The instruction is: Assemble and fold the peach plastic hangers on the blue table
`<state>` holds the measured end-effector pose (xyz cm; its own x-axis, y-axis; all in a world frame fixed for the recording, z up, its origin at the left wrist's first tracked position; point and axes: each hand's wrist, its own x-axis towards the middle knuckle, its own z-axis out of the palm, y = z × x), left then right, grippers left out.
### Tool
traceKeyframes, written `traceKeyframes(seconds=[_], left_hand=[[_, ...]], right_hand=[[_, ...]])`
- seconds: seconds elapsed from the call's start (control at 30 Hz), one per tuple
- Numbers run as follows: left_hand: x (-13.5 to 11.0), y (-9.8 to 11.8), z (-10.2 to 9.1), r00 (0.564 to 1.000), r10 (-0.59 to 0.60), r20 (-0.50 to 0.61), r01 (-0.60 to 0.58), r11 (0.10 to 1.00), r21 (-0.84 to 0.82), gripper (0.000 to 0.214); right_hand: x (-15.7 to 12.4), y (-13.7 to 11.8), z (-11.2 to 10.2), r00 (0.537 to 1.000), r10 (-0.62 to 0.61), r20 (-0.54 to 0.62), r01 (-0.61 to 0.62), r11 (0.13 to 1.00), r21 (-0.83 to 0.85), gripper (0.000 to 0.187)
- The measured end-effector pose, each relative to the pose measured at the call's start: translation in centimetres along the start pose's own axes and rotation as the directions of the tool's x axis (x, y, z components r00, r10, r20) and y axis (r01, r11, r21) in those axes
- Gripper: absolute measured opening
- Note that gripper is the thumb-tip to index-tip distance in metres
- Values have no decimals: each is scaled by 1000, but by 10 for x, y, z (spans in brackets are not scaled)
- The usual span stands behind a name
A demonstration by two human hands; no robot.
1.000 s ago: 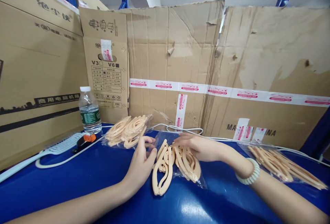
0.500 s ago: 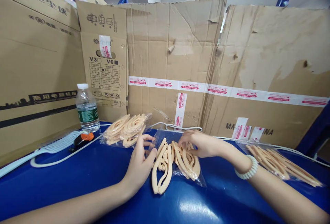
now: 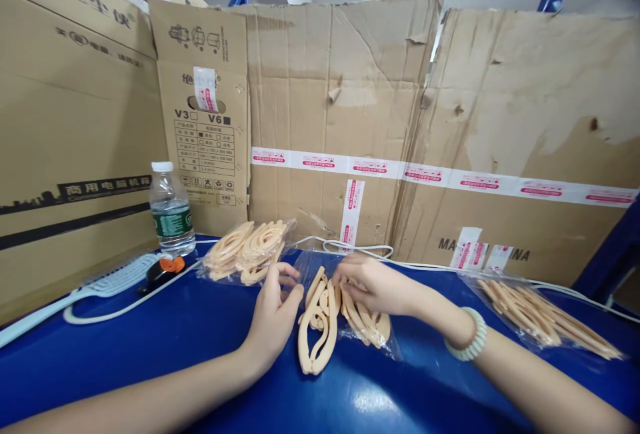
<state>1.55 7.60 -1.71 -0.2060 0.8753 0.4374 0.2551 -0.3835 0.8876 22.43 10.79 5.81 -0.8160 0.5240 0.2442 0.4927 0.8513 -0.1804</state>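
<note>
A pale beige folding hanger, its two curved arms folded together, lies in front of my hands with its tip toward me. More beige hangers rest beside it, partly in a clear plastic bag. My right hand reaches over them from the right. Its fingers are closed on the upper end of a hanger, and the fingertips are partly hidden. My left hand is at the bag's left side, fingers loosely curled and thumb apart, with no hanger in it.
Bagged hangers lie behind my left hand, and another bag of hangers at right. A water bottle, a light-blue hairbrush, and an orange-and-black object stand or lie left. A white cable runs before cardboard panels.
My right hand has shifted slightly left, toward the front hanger. That hanger has turned a little and moved slightly right. My left hand has hardly moved.
</note>
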Motion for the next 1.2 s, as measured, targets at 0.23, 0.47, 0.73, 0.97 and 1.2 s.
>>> traceKeyframes(seconds=[0.23,0.47,0.73,0.97,1.2], left_hand=[[0,3,0,1000,24,-16,-24,1000,-14,17],[-2,3,-1,999,25,-25,-25,999,-27,17],[0,0,-1,998,52,-40,-53,998,-21,17],[2,2,-1,999,33,-35,-34,999,-38,19],[2,0,-2,1000,20,-20,-21,999,-42,20]], right_hand=[[53,3,11,916,-115,385,90,993,82,45],[97,32,4,781,30,623,-47,999,11,46],[121,32,-3,665,107,739,-173,985,13,36],[87,31,-31,883,63,466,-151,976,155,30],[4,49,-100,972,92,216,-146,958,245,23]])
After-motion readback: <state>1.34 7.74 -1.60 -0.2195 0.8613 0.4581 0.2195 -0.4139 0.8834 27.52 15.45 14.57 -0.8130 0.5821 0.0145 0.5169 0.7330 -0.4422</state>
